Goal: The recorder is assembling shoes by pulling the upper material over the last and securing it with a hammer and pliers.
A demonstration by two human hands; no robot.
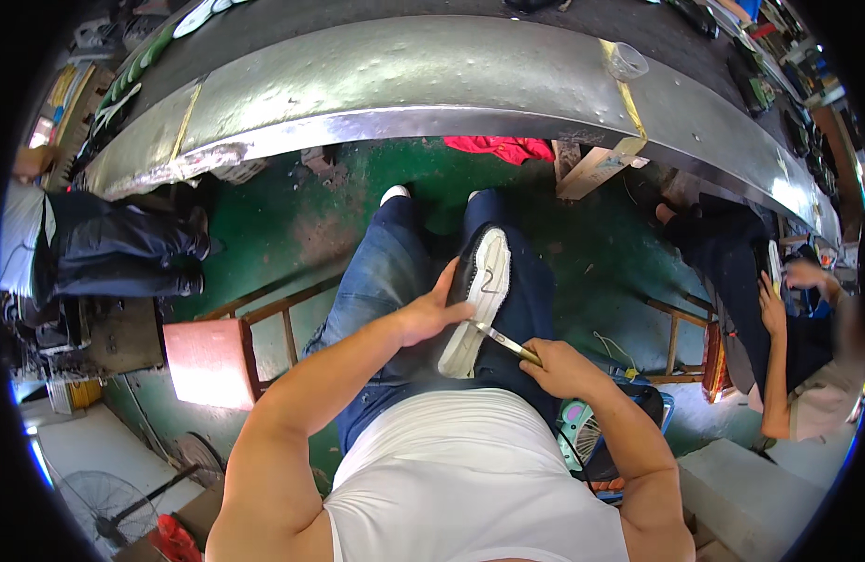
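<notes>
An upturned shoe lies lengthwise across my thighs, its pale sole up and its dark upper showing at the toe and left edge. Stitching runs round the sole's rim, and a dark curled mark or thread shows mid-sole. My left hand grips the shoe's left side, thumb on the sole and fingers along the edge. Closed round a slim hand tool with a metal shaft and yellowish handle is my right hand. The tool's tip meets the sole near my left thumb; the exact kind of tip is too small to tell.
A metal-edged bench spans the far side, with a clear cup on it. A stool with a pinkish seat stands left. A small green fan sits by my right hip. Other people are on both sides.
</notes>
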